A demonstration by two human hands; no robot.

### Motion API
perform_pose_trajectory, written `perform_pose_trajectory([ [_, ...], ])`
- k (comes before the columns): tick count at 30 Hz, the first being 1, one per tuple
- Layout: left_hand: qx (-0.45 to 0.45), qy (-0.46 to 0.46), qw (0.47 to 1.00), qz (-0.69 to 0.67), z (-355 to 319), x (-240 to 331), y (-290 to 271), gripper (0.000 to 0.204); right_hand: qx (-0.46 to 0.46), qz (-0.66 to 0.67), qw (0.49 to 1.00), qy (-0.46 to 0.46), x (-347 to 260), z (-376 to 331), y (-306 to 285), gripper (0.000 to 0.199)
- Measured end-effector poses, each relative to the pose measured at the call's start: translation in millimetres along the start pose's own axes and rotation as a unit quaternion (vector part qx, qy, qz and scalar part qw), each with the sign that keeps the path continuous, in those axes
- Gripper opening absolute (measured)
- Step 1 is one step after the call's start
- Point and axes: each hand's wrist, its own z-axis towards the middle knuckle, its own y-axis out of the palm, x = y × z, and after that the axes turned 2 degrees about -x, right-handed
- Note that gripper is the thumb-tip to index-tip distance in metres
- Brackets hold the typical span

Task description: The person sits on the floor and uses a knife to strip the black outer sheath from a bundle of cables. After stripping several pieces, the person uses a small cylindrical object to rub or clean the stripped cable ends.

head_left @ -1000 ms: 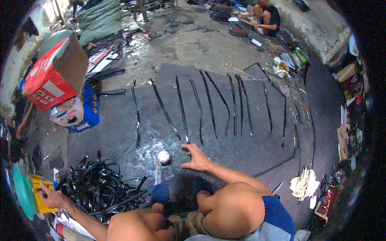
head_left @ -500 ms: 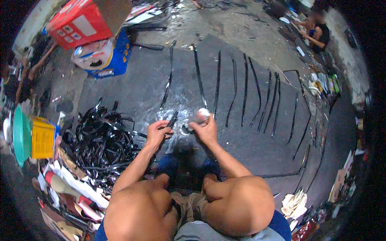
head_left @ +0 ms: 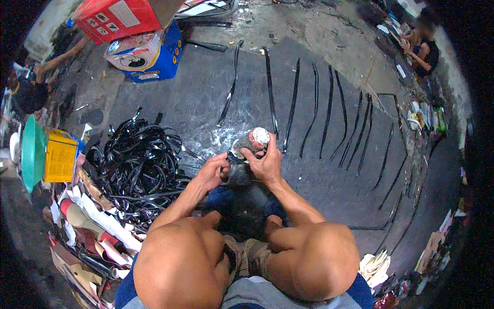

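Note:
My right hand is closed round a small grimy bottle-like container with a red and white rounded end. That end points up and away from me. Against the container's other, darker end, my left hand pinches a small black piece, which looks like the end of a strip. Fingers partly hide where the two meet. Left of my hands lies a tangled heap of shiny black strips. Ahead and to the right, several black strips lie spaced out on a dark sheet.
A red carton sits on a blue tin at the far left. A yellow container and a green lid stand left, above scraps. One person sits far right; another person's arm shows far left.
My hands have come together: the left brought its black piece to the container, which is now tilted with its red and white end raised. The whole view has shifted slightly.

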Motion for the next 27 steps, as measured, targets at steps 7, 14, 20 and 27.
perform_pose_trajectory([
  [7,-0.054,-0.018,0.996,0.075,-20.0,20.7,37.0,0.058,0.048,-0.123,0.988,0.075,41.9,-5.1,-44.2,0.065],
  [14,0.067,0.027,0.848,0.524,39.2,31.7,17.5,0.014,0.137,-0.004,0.987,0.082,64.6,-7.7,-67.5,0.065],
  [20,0.119,0.087,0.754,0.640,71.7,13.3,-0.6,0.011,-0.037,-0.113,0.991,0.066,38.3,-10.6,-25.1,0.068],
  [27,0.000,0.320,0.653,0.686,50.0,11.1,14.2,0.059,-0.058,-0.229,0.963,-0.129,61.1,-18.7,-2.6,0.070],
])
